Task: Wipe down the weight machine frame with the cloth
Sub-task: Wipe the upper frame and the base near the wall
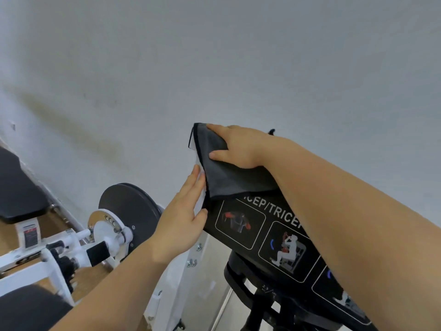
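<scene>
Head view: pressing cloth (229, 173) onto panel (241, 235) top with flat-fingered right hand (241, 146), bracing panel side with straight-fingered left hand (181, 218); keep strokes even.

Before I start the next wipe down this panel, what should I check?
1. The cloth lies flat over the top end of the panel: ok.
2. The right hand presses on the cloth, fingers spread: ok.
3. The left hand rests against the panel's left edge, fingers straight: ok.
4. The panel below the cloth is free of loose things: ok, only the right forearm crosses it.
5. The cloth is clean enough: cannot tell.
6. The white frame below is already wiped: cannot tell.
</scene>
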